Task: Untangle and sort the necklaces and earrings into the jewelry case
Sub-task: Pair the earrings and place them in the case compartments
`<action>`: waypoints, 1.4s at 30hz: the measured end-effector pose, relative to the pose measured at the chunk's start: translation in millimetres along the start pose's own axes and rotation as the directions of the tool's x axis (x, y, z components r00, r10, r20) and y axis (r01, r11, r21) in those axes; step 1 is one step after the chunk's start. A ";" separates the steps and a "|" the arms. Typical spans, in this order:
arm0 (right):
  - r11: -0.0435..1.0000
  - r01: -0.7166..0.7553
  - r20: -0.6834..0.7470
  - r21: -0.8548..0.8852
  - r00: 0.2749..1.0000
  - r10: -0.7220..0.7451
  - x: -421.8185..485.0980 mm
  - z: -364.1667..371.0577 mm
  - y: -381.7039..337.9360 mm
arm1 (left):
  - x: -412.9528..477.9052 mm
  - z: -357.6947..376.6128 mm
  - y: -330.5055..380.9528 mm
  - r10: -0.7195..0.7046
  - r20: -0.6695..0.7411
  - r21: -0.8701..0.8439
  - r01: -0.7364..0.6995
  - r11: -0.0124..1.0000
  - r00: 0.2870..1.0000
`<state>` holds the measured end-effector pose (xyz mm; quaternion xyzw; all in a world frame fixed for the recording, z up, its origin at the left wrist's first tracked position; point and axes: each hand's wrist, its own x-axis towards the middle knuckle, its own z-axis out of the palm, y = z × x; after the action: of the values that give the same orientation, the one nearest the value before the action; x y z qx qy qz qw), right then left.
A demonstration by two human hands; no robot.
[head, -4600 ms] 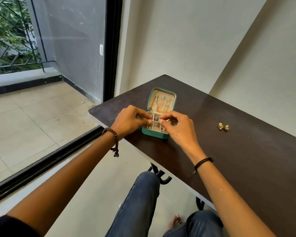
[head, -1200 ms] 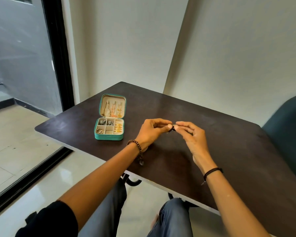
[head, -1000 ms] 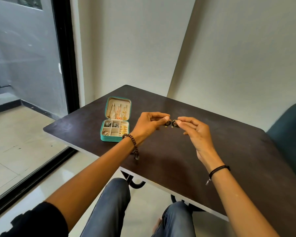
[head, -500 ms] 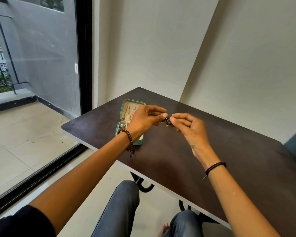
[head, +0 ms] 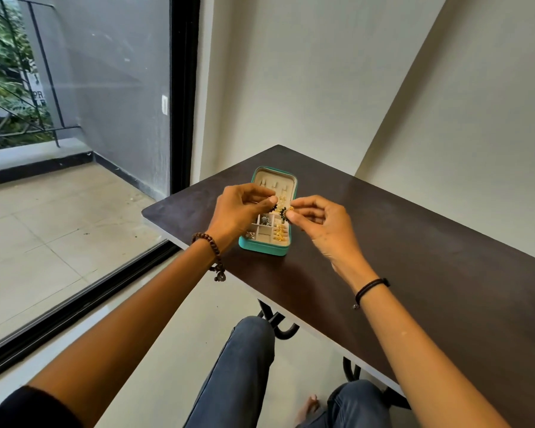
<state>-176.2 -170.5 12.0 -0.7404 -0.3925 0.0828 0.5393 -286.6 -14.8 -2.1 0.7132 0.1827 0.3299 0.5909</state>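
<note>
While both hands are up over the case, each one pinches a bit of the earrings (head: 283,211) between thumb and fingertip. The left hand (head: 240,211) has the dark piece and the right hand (head: 320,225) has the one with some gold showing. The two pieces sit right next to each other in the middle of the frame, and I honestly can't tell if they're touching or hooked together. They're held in the air just above the case (head: 264,248), which is teal and sits near the left end of the bench (head: 414,257). Its lid is open and leans back toward the wall. Inside the lid is a cream lining with little hooks, and a few gold bits hang there, partly hidden by the hands. The tray has small compartments, with gold pieces down the right side and silvery ones at upper left and lower left. There's a brown bead bracelet (head: 209,245) on the left wrist and a thin black band (head: 372,285) on the right. Big glass door (head: 74,149) fills the left of the frame, and jeans (head: 244,366) show at the bottom.
</note>
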 end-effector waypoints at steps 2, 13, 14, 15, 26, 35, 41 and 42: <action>0.999 -0.009 0.017 -0.054 1.000 0.010 -0.5 10.3 0.3 | -1.9 -4.8 -8.9 -0.021 -0.023 0.003 0.021 1.000 1.000; 0.950 -0.010 0.118 -0.311 0.992 0.049 -6.9 34.9 1.9 | -4.2 -9.7 -27.3 -0.076 -0.048 -0.022 0.075 0.997 0.996; 0.943 0.002 0.123 -0.333 0.992 0.042 -7.4 34.6 0.8 | -4.6 -9.7 -28.0 -0.079 -0.046 -0.024 0.078 0.997 0.996; 0.934 0.018 0.132 -0.358 0.991 0.032 -7.7 34.2 -0.5 | -5.2 -9.7 -28.9 -0.081 -0.046 -0.025 0.080 0.996 0.996; 0.793 0.122 0.218 -0.597 0.976 0.014 -5.2 37.2 -9.5 | -7.5 -9.1 -26.2 -0.080 -0.045 -0.014 0.080 0.997 0.996; 0.876 0.108 0.053 -0.470 0.994 -0.094 -11.1 23.7 2.7 | -14.2 -7.7 -14.9 -0.074 -0.037 0.098 0.077 0.992 0.997; 0.894 0.090 -0.004 -0.439 0.995 -0.103 -14.2 14.7 6.3 | -17.3 0.8 -16.1 -0.112 -0.031 0.314 0.116 0.942 0.993; 0.895 0.090 -0.009 -0.437 0.994 -0.105 -15.4 13.9 5.9 | -17.0 2.4 -17.1 -0.108 -0.037 0.354 0.114 0.928 0.993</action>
<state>-191.3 -171.3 -3.4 -0.8230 -0.4288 -0.0462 0.3698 -294.9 -23.6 -23.2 0.7939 0.2844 0.2634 0.4684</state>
